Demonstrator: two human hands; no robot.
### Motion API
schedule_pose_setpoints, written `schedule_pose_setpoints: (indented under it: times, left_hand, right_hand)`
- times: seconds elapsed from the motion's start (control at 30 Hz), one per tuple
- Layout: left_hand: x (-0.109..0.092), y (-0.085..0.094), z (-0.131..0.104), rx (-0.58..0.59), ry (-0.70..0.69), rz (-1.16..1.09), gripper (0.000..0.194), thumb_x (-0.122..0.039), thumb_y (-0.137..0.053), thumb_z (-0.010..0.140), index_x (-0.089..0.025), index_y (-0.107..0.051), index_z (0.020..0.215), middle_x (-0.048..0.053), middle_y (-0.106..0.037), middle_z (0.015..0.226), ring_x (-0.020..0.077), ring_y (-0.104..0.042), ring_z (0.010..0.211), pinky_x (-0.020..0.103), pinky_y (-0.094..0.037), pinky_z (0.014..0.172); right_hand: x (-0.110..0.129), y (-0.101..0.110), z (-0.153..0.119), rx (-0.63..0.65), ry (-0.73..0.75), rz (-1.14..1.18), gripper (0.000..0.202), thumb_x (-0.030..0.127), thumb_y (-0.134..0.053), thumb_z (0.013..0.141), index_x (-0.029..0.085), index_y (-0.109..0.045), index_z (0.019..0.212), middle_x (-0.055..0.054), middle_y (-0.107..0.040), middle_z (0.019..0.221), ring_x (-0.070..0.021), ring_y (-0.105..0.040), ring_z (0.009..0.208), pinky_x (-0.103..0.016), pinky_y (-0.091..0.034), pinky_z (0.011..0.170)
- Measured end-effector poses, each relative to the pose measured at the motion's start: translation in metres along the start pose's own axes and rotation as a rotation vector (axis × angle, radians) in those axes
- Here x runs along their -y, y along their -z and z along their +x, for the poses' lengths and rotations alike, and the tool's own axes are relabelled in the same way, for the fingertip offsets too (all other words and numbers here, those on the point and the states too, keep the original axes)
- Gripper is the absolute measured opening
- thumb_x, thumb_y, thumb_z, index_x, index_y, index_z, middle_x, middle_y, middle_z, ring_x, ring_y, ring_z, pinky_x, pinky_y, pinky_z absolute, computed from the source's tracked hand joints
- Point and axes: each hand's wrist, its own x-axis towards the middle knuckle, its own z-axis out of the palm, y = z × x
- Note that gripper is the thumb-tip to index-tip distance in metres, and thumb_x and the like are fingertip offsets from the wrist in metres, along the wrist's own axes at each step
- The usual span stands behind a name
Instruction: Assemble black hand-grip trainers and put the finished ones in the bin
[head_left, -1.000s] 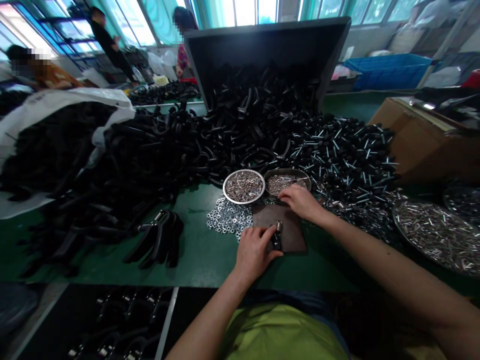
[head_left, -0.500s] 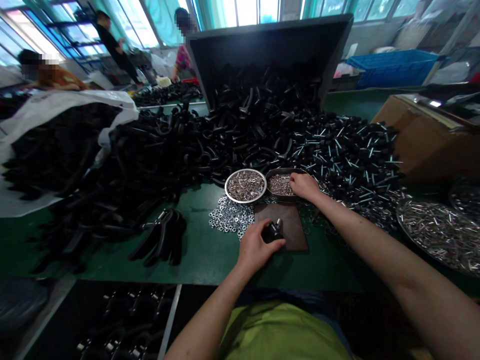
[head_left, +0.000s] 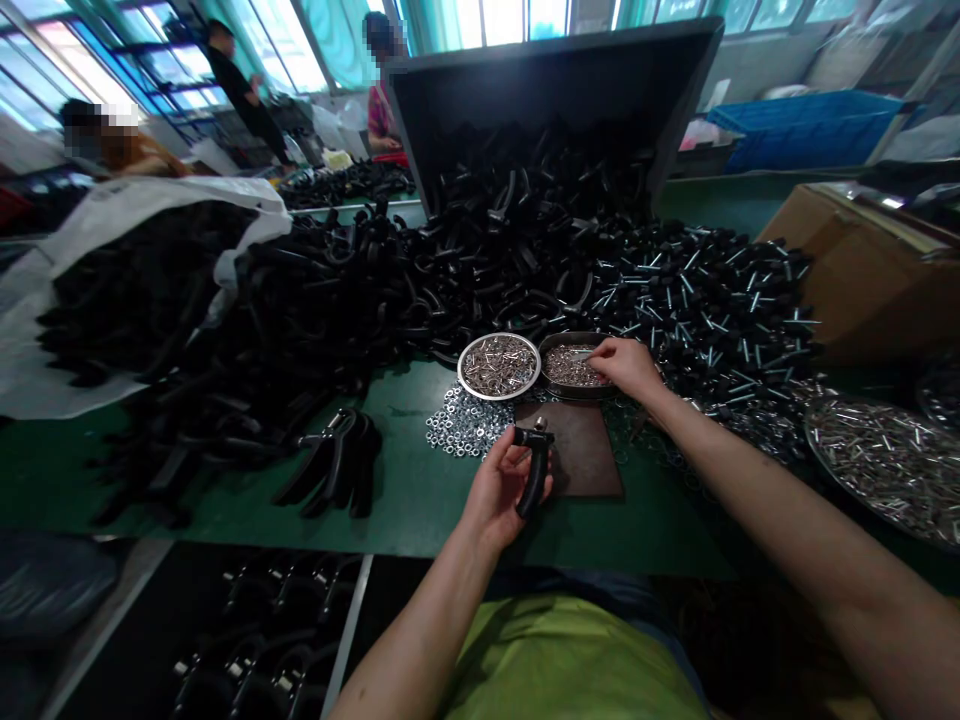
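My left hand (head_left: 501, 490) is closed around a curved black handle (head_left: 534, 478), which has a small metal fitting at its top. It is held above the near-left part of a brown square plate (head_left: 592, 450) on the bench. Over a dark oval tin (head_left: 577, 386) of small metal parts, my right hand (head_left: 626, 368) has its fingertips pinched together; what is between them is too small to make out. Beside the tin stands a round metal bowl (head_left: 499, 366) of small pins. Loose nuts (head_left: 465, 422) lie in front of the bowl.
Black handles (head_left: 341, 465) lie together at the left. A tipped grey bin (head_left: 555, 90) spills black parts behind. Black-headed bolts (head_left: 705, 290) are heaped at the right, near a cardboard box (head_left: 847, 270) and a large tray of pins (head_left: 885, 465). Co-workers are at the back left.
My left hand has turned the handle, so its curved grip now hangs downward, and lifted it off the plate. My right hand stays at the tin, its fingers slightly raised.
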Motion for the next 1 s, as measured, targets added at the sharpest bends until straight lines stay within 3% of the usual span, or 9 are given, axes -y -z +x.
schedule_pose_setpoints:
  times: [0.1, 0.2, 0.27, 0.57, 0.77, 1.0]
  left_hand:
    - [-0.001, 0.0, 0.0, 0.021, 0.017, -0.032, 0.038, -0.045, -0.054, 0.084, -0.011, -0.06, 0.098, 0.009, -0.066, 0.08, 0.0144, -0.064, 0.064, 0.025, -0.054, 0.056]
    - [0.0, 0.002, 0.001, 0.038, 0.017, -0.035, 0.039, -0.046, -0.054, 0.083, -0.01, -0.06, 0.099, 0.009, -0.066, 0.08, 0.0146, -0.064, 0.064, 0.025, -0.054, 0.056]
    - [0.002, 0.002, 0.001, 0.046, 0.02, -0.033, 0.04, -0.046, -0.054, 0.083, -0.01, -0.06, 0.1, 0.009, -0.066, 0.081, 0.0147, -0.064, 0.064, 0.025, -0.054, 0.056]
    - [0.007, -0.002, -0.001, 0.09, 0.032, -0.067, 0.043, -0.048, -0.051, 0.084, -0.01, -0.059, 0.103, 0.009, -0.066, 0.082, 0.0149, -0.064, 0.064, 0.026, -0.054, 0.056]
    - [0.011, -0.004, -0.001, 0.099, 0.04, -0.079, 0.041, -0.046, -0.051, 0.085, -0.009, -0.06, 0.099, 0.008, -0.065, 0.078, 0.0148, -0.064, 0.063, 0.026, -0.054, 0.056]
    - [0.012, -0.002, 0.0, 0.116, 0.035, 0.006, 0.039, -0.045, -0.055, 0.082, -0.011, -0.061, 0.102, 0.007, -0.066, 0.08, 0.0138, -0.063, 0.063, 0.024, -0.053, 0.053]
  right_hand:
    - [0.01, 0.002, -0.026, 0.035, 0.012, 0.275, 0.014, 0.027, -0.056, 0.074, 0.015, -0.059, 0.081, -0.005, -0.068, 0.07, -0.014, -0.061, 0.053, -0.028, -0.051, 0.052]
    - [0.019, 0.003, -0.055, 0.106, -0.026, 0.675, 0.016, 0.029, -0.06, 0.073, 0.016, -0.055, 0.08, -0.006, -0.069, 0.074, -0.0127, -0.06, 0.05, -0.028, -0.051, 0.049]
    - [0.022, 0.001, -0.073, 0.166, -0.05, 0.803, 0.021, 0.031, -0.064, 0.072, 0.016, -0.056, 0.084, -0.005, -0.069, 0.075, -0.0131, -0.06, 0.053, -0.029, -0.051, 0.051]
    - [0.029, -0.014, -0.12, 0.215, -0.017, 0.782, 0.02, 0.037, -0.062, 0.078, 0.019, -0.057, 0.085, -0.006, -0.069, 0.09, -0.0169, -0.065, 0.071, -0.032, -0.049, 0.064]
    - [0.033, -0.022, -0.124, 0.202, 0.096, 0.792, 0.017, 0.028, -0.077, 0.061, 0.018, -0.063, 0.063, -0.002, -0.057, 0.083, -0.0154, -0.057, 0.08, -0.03, -0.045, 0.071]
    - [0.035, -0.023, -0.121, 0.301, -0.01, 0.877, 0.023, 0.028, -0.078, 0.058, 0.017, -0.058, 0.06, 0.002, -0.053, 0.074, -0.0118, -0.052, 0.07, -0.026, -0.043, 0.065]
